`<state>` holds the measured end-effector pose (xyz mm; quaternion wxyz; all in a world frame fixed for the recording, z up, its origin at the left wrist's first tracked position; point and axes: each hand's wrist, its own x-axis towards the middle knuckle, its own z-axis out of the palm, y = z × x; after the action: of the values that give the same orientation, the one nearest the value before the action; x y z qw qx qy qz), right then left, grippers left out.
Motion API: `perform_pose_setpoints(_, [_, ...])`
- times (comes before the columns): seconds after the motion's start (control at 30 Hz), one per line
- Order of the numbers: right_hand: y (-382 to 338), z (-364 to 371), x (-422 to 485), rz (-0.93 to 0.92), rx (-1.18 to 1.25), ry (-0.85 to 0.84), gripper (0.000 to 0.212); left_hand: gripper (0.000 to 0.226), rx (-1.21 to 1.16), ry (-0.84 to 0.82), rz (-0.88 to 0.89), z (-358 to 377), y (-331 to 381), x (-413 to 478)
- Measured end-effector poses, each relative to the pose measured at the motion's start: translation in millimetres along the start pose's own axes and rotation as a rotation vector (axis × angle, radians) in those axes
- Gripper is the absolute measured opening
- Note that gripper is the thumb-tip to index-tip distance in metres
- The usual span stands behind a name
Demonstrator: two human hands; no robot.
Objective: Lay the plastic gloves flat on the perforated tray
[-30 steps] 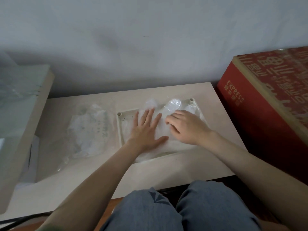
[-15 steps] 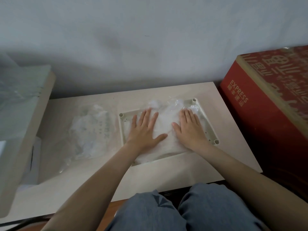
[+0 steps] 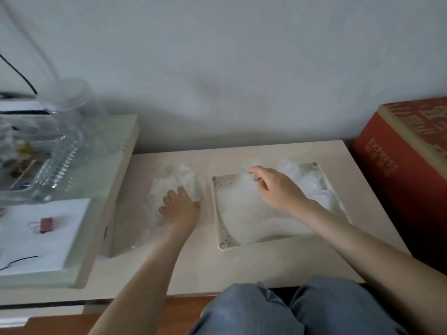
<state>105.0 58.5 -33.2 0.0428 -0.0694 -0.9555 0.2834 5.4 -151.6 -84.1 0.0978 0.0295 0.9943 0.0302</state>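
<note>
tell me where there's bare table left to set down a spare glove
Bare table runs between the tray and the front edge, and in a strip between tray and red box. Crowded: the glove-covered tray, where the right hand pinches gloves, and the bag under the left hand.

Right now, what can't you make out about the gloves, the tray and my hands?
All in the head view:
1. Left hand: its fingertips curl under it into the glove pile, so the grip is unclear.
2. Number of plastic gloves on the tray: the clear film blurs together.
3. Tray perforations: mostly covered by gloves and the right hand.
4. Red box: cut off by the right edge.
</note>
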Motion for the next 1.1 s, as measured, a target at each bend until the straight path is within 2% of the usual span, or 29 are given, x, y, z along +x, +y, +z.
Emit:
perform_pose_setpoints(0.1, [-12.0,4.9,2.8,0.002,0.045,-0.016,0.038,0.028,-0.004,0.036,0.045,-6.0,-8.5,5.7])
perform_pose_setpoints(0.2, [-16.7,5.3,2.1,-0.001,0.073,-0.027,0.036,0.02,-0.049,0.118,0.071,-12.2,-17.0,5.2])
perform_pose_setpoints(0.27, [-18.6,4.5,4.1,0.009,0.101,-0.015,0.034,0.018,-0.244,0.215,0.072,-21.9,-20.5,-1.6])
perform_pose_setpoints(0.33, [-22.2,2.2,7.3,0.059,0.197,0.02,0.029,0.012,-0.597,0.239,0.035,-40.7,-18.7,-9.1])
perform_pose_setpoints(0.37, [-24.7,2.2,8.9,0.108,0.299,0.04,0.024,0.01,-0.833,0.191,0.001,-52.1,-14.3,-12.4])
perform_pose_setpoints(0.43, [-29.3,3.3,10.2,0.26,0.702,0.026,0.015,0.012,-1.427,-0.088,-0.013,-80.2,-1.0,-20.8])
perform_pose_setpoints(0.47, [-30.4,4.3,11.6,0.345,0.963,-0.022,0.021,0.018,-1.702,-0.277,0.037,-92.2,5.2,-24.8])
perform_pose_setpoints(0.5, [-30.5,5.3,12.2,0.435,1.175,-0.079,0.036,0.027,-1.895,-0.443,0.104,-102.0,9.6,-29.2])
perform_pose_setpoints(0.53, [-30.7,6.3,11.1,0.499,1.288,-0.142,0.053,0.038,-2.01,-0.587,0.197,-107.8,13.2,-33.2])
perform_pose_setpoints(0.57, [-29.8,7.7,8.9,0.529,1.339,-0.197,0.065,0.043,-2.065,-0.722,0.291,-111.7,17.9,-38.4])
perform_pose_setpoints(0.6, [-27.2,8.0,7.9,0.535,1.369,-0.237,0.068,0.037,-2.085,-0.834,0.379,-111.5,24.0,-42.2])
perform_pose_setpoints(0.63, [-24.3,7.6,6.1,0.537,1.42,-0.254,0.067,0.021,-2.077,-0.931,0.429,-107.9,30.0,-44.6])
perform_pose_setpoints(0.67, [-17.5,6.4,4.1,0.548,1.484,-0.227,0.07,0.014,-2.077,-1.008,0.46,-102.8,36.0,-46.4])
perform_pose_setpoints(0.73, [-4.1,0.4,0.6,0.555,1.618,-0.185,0.079,0.033,-2.085,-1.138,0.419,-87.0,48.2,-45.2])
perform_pose_setpoints(0.77, [0.9,-3.6,-1.3,0.532,1.666,-0.191,0.086,0.034,-2.093,-1.155,0.362,-78.4,53.9,-44.7])
perform_pose_setpoints(0.83, [8.5,-10.2,-5.8,0.561,1.684,-0.159,0.098,0.018,-2.019,-1.007,0.242,-57.8,62.3,-43.1])
perform_pose_setpoints(0.87, [15.4,-11.2,-6.6,0.58,1.671,-0.118,0.095,0.009,-1.954,-0.917,0.191,-51.7,64.6,-44.9])
perform_pose_setpoints(0.93, [25.1,-18.6,-10.9,0.533,1.7,-0.114,0.079,0.018,-1.865,-0.814,0.144,-41.0,68.1,-48.4])
perform_pose_setpoints(0.97, [26.5,-22.8,-13.8,0.489,1.673,-0.171,0.075,0.019,-1.855,-0.822,0.141,-35.6,68.7,-48.6])
perform_pose_setpoints(1.03, [37.6,-23.2,-15.2,0.459,1.453,-0.262,0.069,0.027,-1.873,-0.901,0.129,-32.3,66.4,-48.9])
perform_pose_setpoints(1.1, [44.5,-24.1,-15.7,0.468,1.231,-0.261,0.046,0.048,-1.891,-0.987,0.127,-31.4,62.1,-43.6])
